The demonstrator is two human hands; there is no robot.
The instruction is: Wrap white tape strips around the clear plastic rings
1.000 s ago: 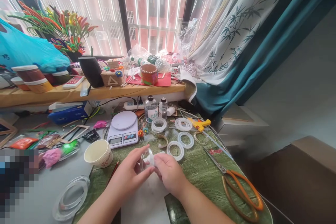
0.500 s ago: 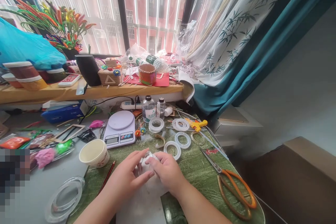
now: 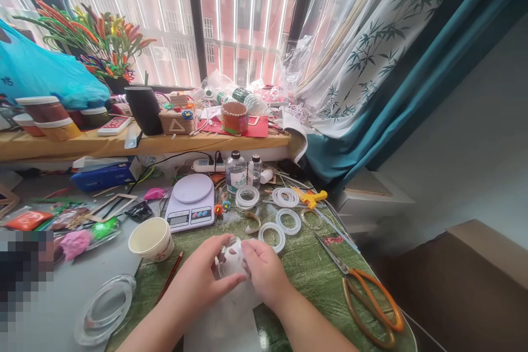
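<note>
My left hand (image 3: 208, 267) curls its thumb and fingers around a clear, glassy ring (image 3: 226, 270), held low over the work surface. At the ring's right edge, my right hand (image 3: 264, 269) pinches with thumb and bent fingers. Something whitish shows inside the ring near the right fingertips; what it is I cannot make out. Beneath both hands lies a pale grey sheet (image 3: 223, 324). A brown pencil (image 3: 169, 278) rests left of my left forearm. Just beyond the right hand is a white ring mould (image 3: 272, 238).
Large orange-handled scissors (image 3: 365, 297) lie open at right. More ring moulds (image 3: 287, 221), a yellow glue gun (image 3: 311, 197), a kitchen scale (image 3: 190, 201), bottles (image 3: 236, 173) and paper cups (image 3: 152, 239) stand around. Clear plastic rings (image 3: 105, 311) lie at left.
My right fingers have shifted slightly and drawn closer together at the ring's right side, so more of the ring shows. The whole view has moved a little.
</note>
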